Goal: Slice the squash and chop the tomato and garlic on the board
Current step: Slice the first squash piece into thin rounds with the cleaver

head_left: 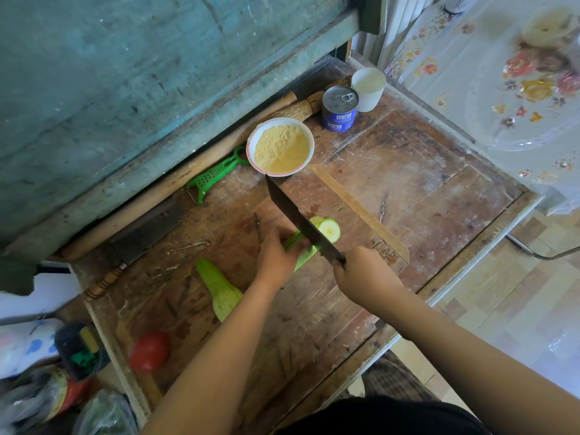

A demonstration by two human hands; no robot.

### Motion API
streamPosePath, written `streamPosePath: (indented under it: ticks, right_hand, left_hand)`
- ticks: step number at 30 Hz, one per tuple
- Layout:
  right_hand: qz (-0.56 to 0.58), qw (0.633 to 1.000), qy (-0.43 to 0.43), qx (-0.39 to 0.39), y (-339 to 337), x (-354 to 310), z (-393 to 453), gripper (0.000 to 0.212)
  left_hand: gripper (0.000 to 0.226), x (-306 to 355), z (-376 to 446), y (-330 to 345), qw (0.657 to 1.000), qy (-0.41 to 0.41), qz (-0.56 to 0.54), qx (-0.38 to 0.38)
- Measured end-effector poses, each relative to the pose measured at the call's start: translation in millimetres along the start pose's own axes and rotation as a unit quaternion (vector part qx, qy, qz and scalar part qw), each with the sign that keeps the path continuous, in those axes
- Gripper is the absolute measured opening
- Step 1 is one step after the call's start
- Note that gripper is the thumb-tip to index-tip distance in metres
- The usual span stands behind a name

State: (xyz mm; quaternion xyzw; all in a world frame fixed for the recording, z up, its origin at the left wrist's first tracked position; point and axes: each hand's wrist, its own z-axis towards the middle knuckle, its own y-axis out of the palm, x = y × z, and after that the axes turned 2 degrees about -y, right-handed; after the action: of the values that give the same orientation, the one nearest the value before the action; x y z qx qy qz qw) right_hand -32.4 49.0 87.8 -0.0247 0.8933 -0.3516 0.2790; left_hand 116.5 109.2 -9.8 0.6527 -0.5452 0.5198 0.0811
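two squash pieces (pixel 221 288), one tomato (pixel 149 351), one knife (pixel 298 219)

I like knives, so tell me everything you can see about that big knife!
The knife is a cleaver with a broad, dark, dull metal blade, long and rectangular. Its handle is hidden inside the right hand, which grips it. The blade points away from the person toward the bowl and stands edge-down across the squash, with cut slices lying on its far side. The left hand holds the squash just beside the blade.
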Motion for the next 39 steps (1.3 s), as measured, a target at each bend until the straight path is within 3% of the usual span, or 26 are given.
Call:
streamPosePath:
  ticks: [23, 29, 39]
  right_hand:
    - [0.0, 0.999, 0.046, -0.029, 21, 1, 35, 0.037]
    - [0.028, 0.999, 0.037, -0.016, 19, 6, 31, 0.029]
    - [0.026, 0.999, -0.023, 0.021, 3, 4, 1, 0.034]
  left_hand:
    - [0.031, 0, 0, -1, 0.999, 0.0, 0.047, 0.001]
    - [0.027, 8, -5, -5, 0.995, 0.014, 0.1, -0.019]
    - [0.026, 6, -9, -5, 0.999, 0.007, 0.044, -0.007]
